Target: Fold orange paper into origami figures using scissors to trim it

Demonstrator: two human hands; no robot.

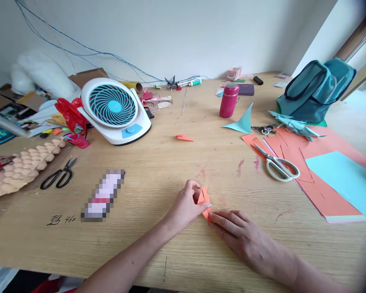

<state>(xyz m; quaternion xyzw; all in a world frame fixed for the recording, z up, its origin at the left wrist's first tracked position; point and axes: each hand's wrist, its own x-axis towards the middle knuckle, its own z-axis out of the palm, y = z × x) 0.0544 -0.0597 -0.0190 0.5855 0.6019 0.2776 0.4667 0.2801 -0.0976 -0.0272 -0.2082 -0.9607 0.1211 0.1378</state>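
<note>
A small folded piece of orange paper [205,200] lies on the wooden table [158,171] near its front edge. My left hand [186,205] pinches the paper's upper flap between thumb and fingers. My right hand [240,234] lies flat beside it, its fingertips pressing the paper's lower corner against the table.
White-handled scissors [277,165] rest on orange and light blue paper sheets [323,175] at the right. Black scissors [59,175] lie at the left. A white and teal desk fan [114,110], a pink bottle [228,101], a teal backpack [317,89], folded teal shapes [242,121] and another orange fold [183,138] stand farther back.
</note>
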